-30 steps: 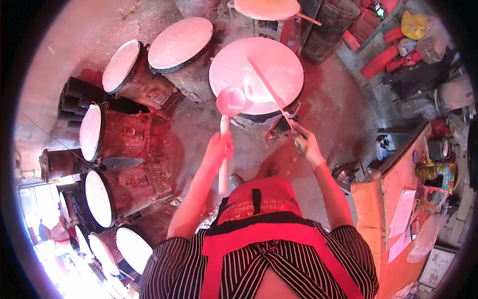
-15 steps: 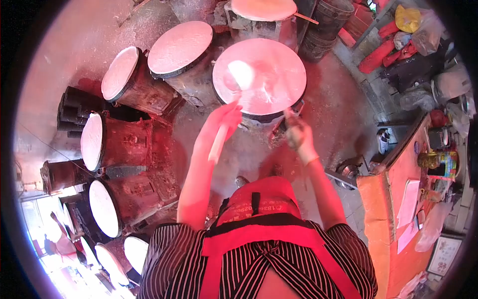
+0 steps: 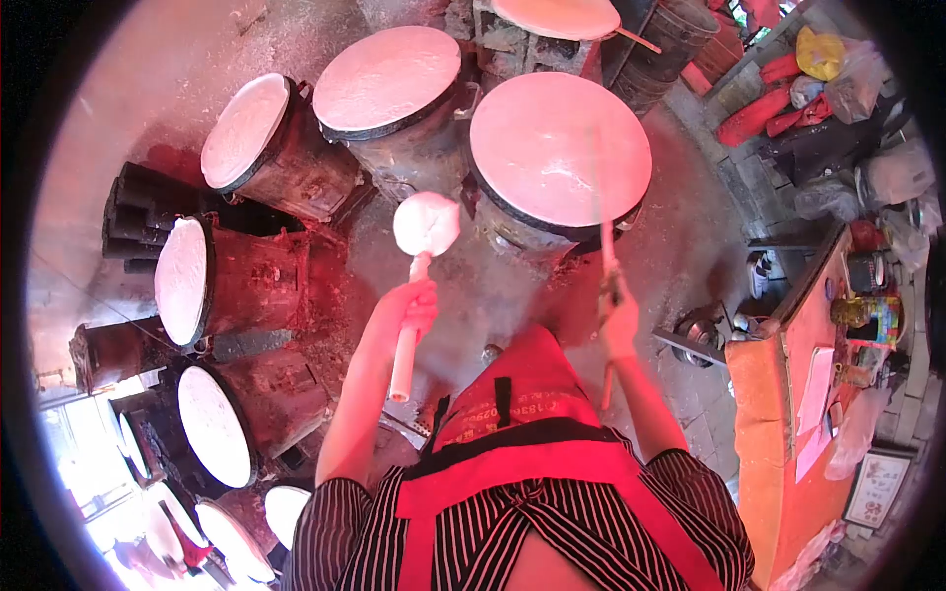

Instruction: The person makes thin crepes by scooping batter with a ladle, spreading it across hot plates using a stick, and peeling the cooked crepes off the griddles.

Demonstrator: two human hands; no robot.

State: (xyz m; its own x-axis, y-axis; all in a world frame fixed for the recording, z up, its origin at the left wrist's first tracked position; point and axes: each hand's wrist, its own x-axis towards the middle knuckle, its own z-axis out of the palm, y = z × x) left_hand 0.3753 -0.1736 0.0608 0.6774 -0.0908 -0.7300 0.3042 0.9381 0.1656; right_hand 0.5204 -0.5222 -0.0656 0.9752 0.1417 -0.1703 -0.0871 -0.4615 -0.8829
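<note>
My left hand (image 3: 412, 305) is wrapped round the pale handle of a ladle (image 3: 402, 364). Pale batter (image 3: 426, 225) heaps the ladle's bowl, held left of the nearest round griddle (image 3: 560, 148). That griddle sits on a drum-shaped stove (image 3: 522, 239) and has a pale, smooth layer over its surface. My right hand (image 3: 618, 313) grips a long thin stick (image 3: 607, 241) near the griddle's front right edge; the stick's far end is blurred over the griddle. A red apron covers my front.
More drum stoves with pale-topped griddles (image 3: 389, 79) curve round the left side. Dark cylinders (image 3: 138, 212) are stacked at the far left. An orange-covered table (image 3: 759, 414) with papers and bottles stands at the right. A metal pot (image 3: 698, 340) is on the floor beside it.
The ladle has come off the griddle toward the left and now carries batter. The stick, blurred earlier, shows upright in my right hand. The griddles appear shifted in view.
</note>
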